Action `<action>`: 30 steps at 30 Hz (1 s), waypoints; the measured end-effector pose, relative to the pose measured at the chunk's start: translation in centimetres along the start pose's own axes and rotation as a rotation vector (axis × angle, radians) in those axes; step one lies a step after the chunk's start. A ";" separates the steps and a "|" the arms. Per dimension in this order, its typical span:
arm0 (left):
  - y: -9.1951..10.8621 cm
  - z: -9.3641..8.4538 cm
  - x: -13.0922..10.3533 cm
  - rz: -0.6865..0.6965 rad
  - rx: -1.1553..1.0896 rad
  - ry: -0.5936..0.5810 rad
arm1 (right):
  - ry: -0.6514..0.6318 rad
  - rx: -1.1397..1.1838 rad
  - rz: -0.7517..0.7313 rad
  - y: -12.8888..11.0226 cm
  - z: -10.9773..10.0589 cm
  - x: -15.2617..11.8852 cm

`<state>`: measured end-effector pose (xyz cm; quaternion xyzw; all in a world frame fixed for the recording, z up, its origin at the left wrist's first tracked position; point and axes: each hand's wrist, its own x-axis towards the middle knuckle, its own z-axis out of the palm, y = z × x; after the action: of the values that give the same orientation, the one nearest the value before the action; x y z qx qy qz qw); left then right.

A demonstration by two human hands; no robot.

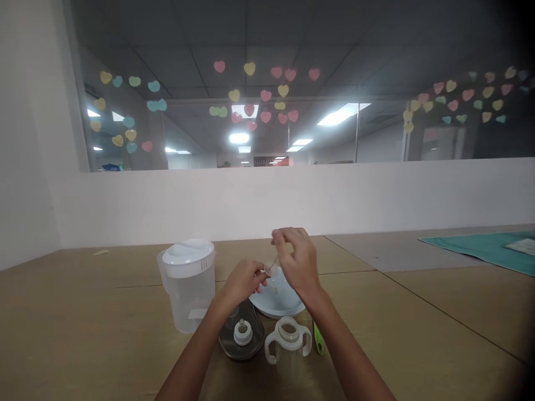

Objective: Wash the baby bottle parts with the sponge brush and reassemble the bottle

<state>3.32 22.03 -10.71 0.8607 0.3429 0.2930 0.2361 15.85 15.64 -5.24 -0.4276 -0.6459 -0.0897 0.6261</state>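
My left hand [247,281] pinches a small, pale, translucent round piece [271,271] above a white bowl [278,305]. My right hand [296,257] is raised just above it, fingers closed on a thin stick-like thing [275,262] that runs down to the round piece. Its exact kind is too small to make out. Below my hands stands a clear baby bottle [288,356] with two white handles and an uncovered mouth. Left of it, a bottle nipple in a white collar [243,332] sits on a dark tray [240,352].
A translucent pitcher [190,295] with a white lid stands to the left. Beside my right forearm lies a partly hidden green item [318,338]. At the far right is a teal cloth [480,250]. A low white wall [200,203] with a window borders the table's back.
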 end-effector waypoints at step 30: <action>2.1 1.3 0.0 0.131 -0.242 0.293 | 0.011 0.642 0.281 0.9 1.3 -0.2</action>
<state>5.10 20.43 -10.36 0.7946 0.2792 0.4690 0.2659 15.47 17.00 -6.02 -0.2933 -0.5727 0.2026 0.7382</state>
